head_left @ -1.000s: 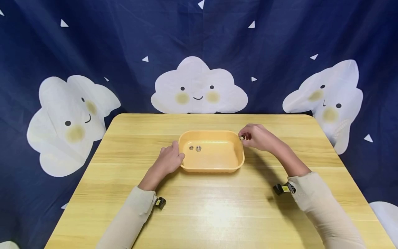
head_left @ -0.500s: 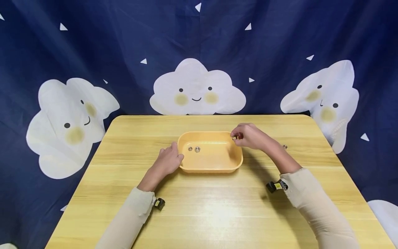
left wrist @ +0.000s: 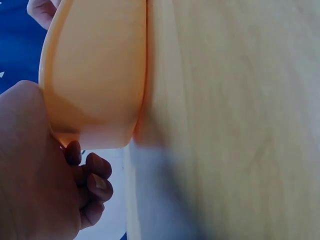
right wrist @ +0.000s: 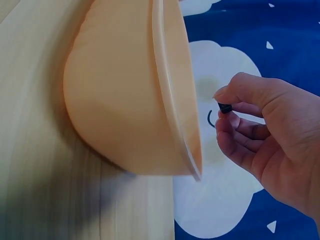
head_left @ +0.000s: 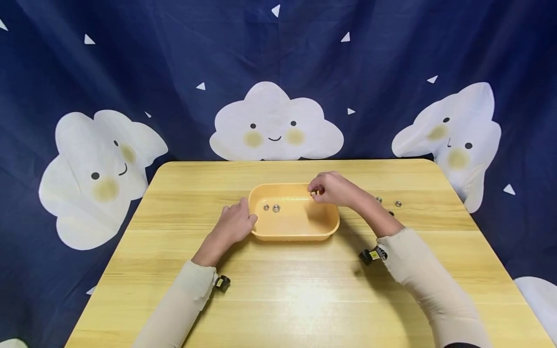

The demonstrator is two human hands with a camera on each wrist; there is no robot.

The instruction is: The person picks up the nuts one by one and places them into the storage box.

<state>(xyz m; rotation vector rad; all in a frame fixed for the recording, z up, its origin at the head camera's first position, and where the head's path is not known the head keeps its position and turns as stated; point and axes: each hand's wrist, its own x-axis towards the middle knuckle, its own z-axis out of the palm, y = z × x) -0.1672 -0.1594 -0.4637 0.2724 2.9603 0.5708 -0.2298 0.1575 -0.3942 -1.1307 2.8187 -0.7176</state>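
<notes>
A yellow-orange plastic tray point(head_left: 296, 238) sits on the wooden table in the head view. My left hand point(head_left: 232, 222) grips its left rim, thumb over the edge and the other fingers curled outside in the left wrist view. Between thumb and index finger, my right hand point(head_left: 332, 188) pinches a small black nut point(right wrist: 225, 107), held above the tray's right back part. Two silver nuts lie inside at the left, a smaller nut point(head_left: 266, 208) beside a larger nut point(head_left: 276, 209).
Right of the tray, partly behind my right forearm, lie a silver nut point(head_left: 398, 204), another nut point(head_left: 379, 200) and a dark nut point(head_left: 391, 213). A blue curtain point(head_left: 174, 58) with cloud prints hangs behind the table point(head_left: 278, 299).
My right hand has moved left with the black nut, from the tray's right rim to over its inside. Loose nuts on the right have come into view. My left hand has stayed put.
</notes>
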